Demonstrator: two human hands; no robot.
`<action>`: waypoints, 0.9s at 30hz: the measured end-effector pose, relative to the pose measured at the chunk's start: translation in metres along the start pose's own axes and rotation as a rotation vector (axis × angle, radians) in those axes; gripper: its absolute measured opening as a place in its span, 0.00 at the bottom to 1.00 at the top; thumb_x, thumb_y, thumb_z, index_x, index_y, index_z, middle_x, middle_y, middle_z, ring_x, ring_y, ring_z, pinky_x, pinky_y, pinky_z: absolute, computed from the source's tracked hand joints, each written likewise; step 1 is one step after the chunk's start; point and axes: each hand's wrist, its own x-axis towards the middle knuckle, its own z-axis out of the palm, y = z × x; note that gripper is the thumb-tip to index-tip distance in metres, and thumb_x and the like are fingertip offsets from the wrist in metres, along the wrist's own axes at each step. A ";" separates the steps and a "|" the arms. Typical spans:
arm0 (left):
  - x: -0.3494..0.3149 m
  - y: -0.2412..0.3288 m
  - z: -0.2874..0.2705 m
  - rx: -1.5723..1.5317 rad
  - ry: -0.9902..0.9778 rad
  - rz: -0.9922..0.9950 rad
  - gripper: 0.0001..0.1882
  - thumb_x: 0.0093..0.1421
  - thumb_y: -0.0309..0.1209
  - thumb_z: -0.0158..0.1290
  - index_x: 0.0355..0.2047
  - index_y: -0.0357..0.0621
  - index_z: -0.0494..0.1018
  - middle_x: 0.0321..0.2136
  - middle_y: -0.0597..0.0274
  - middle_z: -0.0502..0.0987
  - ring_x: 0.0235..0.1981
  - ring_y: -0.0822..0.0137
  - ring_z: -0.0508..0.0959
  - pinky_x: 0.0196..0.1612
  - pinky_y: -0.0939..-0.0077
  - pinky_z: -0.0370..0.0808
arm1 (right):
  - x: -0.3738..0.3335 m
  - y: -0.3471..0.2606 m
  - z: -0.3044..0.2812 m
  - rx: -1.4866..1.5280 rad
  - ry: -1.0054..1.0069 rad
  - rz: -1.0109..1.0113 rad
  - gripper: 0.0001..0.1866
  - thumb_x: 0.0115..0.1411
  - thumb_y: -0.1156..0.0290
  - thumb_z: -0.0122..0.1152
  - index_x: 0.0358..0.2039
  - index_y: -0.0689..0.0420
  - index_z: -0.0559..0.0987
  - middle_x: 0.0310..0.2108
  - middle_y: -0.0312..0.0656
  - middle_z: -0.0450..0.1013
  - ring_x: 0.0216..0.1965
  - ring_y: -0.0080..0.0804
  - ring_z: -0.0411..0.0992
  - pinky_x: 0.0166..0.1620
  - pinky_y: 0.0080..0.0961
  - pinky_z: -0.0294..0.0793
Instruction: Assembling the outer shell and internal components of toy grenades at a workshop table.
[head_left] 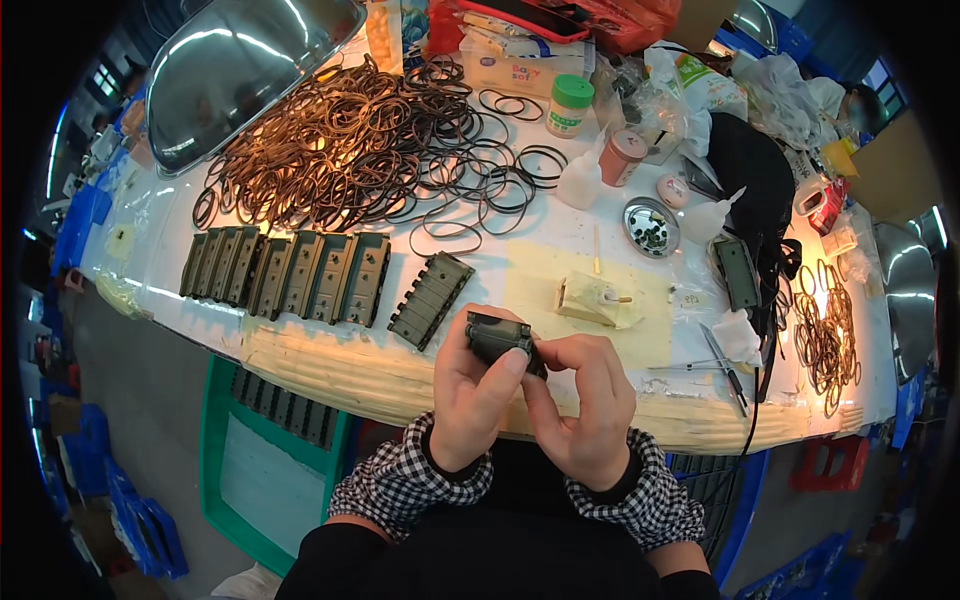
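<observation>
Gripped by the left hand (470, 400), its thumb laid against one face, was a small dark green-grey part (497, 338); the right hand (590, 410) had thumb and forefinger drawn close at the part's right end; whether they pinched it or some smaller thing could not be told.

Largest item was the table (165, 228), the part being held above its near side; next came a heap of brown bands (320, 150), with a shiny metal dome (230, 75) beside it at the far left; a row of green pieces (327, 275) lay in front of the heap; one ribbed green piece (432, 300) lay to the row's right, near the left hand; smaller were a round metal dish (629, 212) bearing dark bits, and a thin stick (597, 248).

Step in hand, as judged: close fingerwork at the part's end; the next move probably called for a steady left hold and light, exact right fingertips.
</observation>
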 end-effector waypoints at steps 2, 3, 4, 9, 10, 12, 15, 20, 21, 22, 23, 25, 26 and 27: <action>0.003 0.003 0.003 -0.088 -0.006 -0.101 0.14 0.58 0.36 0.51 0.38 0.39 0.65 0.36 0.59 0.70 0.37 0.70 0.71 0.42 0.75 0.71 | -0.002 0.002 -0.002 -0.057 0.008 -0.005 0.18 0.45 0.79 0.70 0.38 0.62 0.75 0.32 0.46 0.72 0.33 0.41 0.73 0.33 0.30 0.74; 0.005 0.004 0.003 -0.131 -0.005 -0.149 0.14 0.58 0.37 0.51 0.37 0.40 0.65 0.35 0.59 0.70 0.37 0.69 0.71 0.42 0.75 0.71 | -0.003 0.003 -0.002 -0.083 0.009 -0.010 0.19 0.45 0.77 0.72 0.38 0.62 0.76 0.32 0.46 0.72 0.32 0.40 0.73 0.33 0.30 0.74; 0.007 0.004 0.002 -0.179 -0.012 -0.208 0.14 0.57 0.38 0.51 0.35 0.41 0.64 0.35 0.59 0.70 0.37 0.68 0.71 0.43 0.74 0.71 | 0.000 0.001 -0.006 -0.069 -0.001 -0.021 0.19 0.44 0.75 0.72 0.38 0.61 0.76 0.32 0.46 0.72 0.32 0.40 0.73 0.33 0.29 0.74; 0.016 0.001 -0.006 -0.439 -0.046 -0.480 0.13 0.57 0.43 0.49 0.29 0.47 0.63 0.30 0.63 0.68 0.33 0.66 0.68 0.40 0.72 0.65 | 0.013 0.014 -0.040 -0.122 0.138 0.007 0.17 0.46 0.74 0.72 0.38 0.62 0.78 0.30 0.44 0.71 0.30 0.35 0.70 0.32 0.25 0.71; 0.017 0.000 -0.005 -0.505 -0.052 -0.542 0.13 0.56 0.43 0.49 0.28 0.48 0.63 0.29 0.64 0.68 0.32 0.66 0.67 0.39 0.72 0.64 | 0.013 0.021 -0.045 -0.193 0.192 0.050 0.15 0.48 0.77 0.70 0.37 0.62 0.78 0.30 0.43 0.70 0.30 0.34 0.69 0.32 0.25 0.70; 0.019 -0.004 -0.005 -0.580 -0.086 -0.610 0.13 0.56 0.44 0.49 0.27 0.50 0.63 0.27 0.67 0.66 0.31 0.68 0.65 0.37 0.72 0.62 | 0.016 0.035 -0.052 -0.266 0.181 0.071 0.13 0.49 0.79 0.68 0.37 0.61 0.79 0.29 0.42 0.70 0.29 0.34 0.69 0.31 0.25 0.69; 0.021 -0.009 -0.006 -0.643 -0.123 -0.676 0.13 0.55 0.44 0.49 0.27 0.51 0.62 0.27 0.68 0.66 0.30 0.68 0.66 0.37 0.73 0.62 | 0.017 0.043 -0.051 -0.301 0.161 0.102 0.11 0.50 0.81 0.66 0.36 0.61 0.79 0.28 0.42 0.69 0.29 0.34 0.69 0.31 0.26 0.68; 0.022 -0.016 -0.011 -0.684 -0.216 -0.680 0.13 0.55 0.45 0.49 0.27 0.51 0.62 0.27 0.67 0.66 0.30 0.68 0.67 0.37 0.73 0.63 | 0.020 0.048 -0.045 -0.301 0.121 0.105 0.08 0.51 0.81 0.66 0.34 0.61 0.80 0.28 0.41 0.69 0.29 0.35 0.69 0.32 0.28 0.68; 0.021 -0.016 -0.011 -0.675 -0.215 -0.680 0.13 0.55 0.45 0.49 0.27 0.51 0.62 0.27 0.67 0.66 0.30 0.68 0.67 0.37 0.73 0.63 | 0.020 0.050 -0.044 -0.299 0.120 0.099 0.08 0.51 0.81 0.66 0.33 0.61 0.80 0.28 0.41 0.70 0.29 0.35 0.69 0.32 0.28 0.68; 0.021 -0.015 -0.011 -0.665 -0.214 -0.679 0.13 0.55 0.45 0.49 0.27 0.51 0.62 0.27 0.67 0.67 0.30 0.68 0.67 0.37 0.73 0.63 | 0.020 0.051 -0.043 -0.297 0.119 0.093 0.08 0.51 0.81 0.66 0.33 0.61 0.80 0.28 0.41 0.70 0.29 0.36 0.69 0.33 0.28 0.68; 0.022 -0.015 -0.010 -0.656 -0.214 -0.679 0.13 0.55 0.45 0.49 0.27 0.51 0.62 0.27 0.67 0.67 0.30 0.67 0.67 0.37 0.72 0.63 | 0.021 0.051 -0.044 -0.291 0.129 0.093 0.08 0.51 0.81 0.66 0.33 0.61 0.80 0.28 0.41 0.70 0.29 0.36 0.69 0.33 0.28 0.68; 0.021 -0.015 -0.009 -0.633 -0.193 -0.678 0.13 0.55 0.45 0.50 0.27 0.51 0.62 0.27 0.67 0.67 0.31 0.67 0.67 0.37 0.72 0.64 | 0.020 0.051 -0.043 -0.276 0.143 0.100 0.07 0.51 0.81 0.66 0.33 0.61 0.80 0.28 0.41 0.70 0.29 0.36 0.69 0.33 0.28 0.68; 0.021 -0.015 -0.009 -0.622 -0.183 -0.677 0.13 0.55 0.44 0.50 0.27 0.51 0.62 0.27 0.67 0.67 0.31 0.67 0.67 0.37 0.72 0.64 | 0.020 0.051 -0.044 -0.280 0.144 0.095 0.08 0.51 0.81 0.66 0.33 0.61 0.80 0.28 0.41 0.70 0.29 0.36 0.69 0.33 0.28 0.68; 0.021 -0.015 -0.008 -0.604 -0.183 -0.677 0.13 0.55 0.44 0.50 0.27 0.51 0.62 0.27 0.66 0.67 0.31 0.67 0.68 0.37 0.72 0.64 | 0.020 0.052 -0.044 -0.283 0.145 0.092 0.08 0.51 0.81 0.66 0.33 0.61 0.80 0.28 0.41 0.70 0.29 0.36 0.70 0.33 0.28 0.68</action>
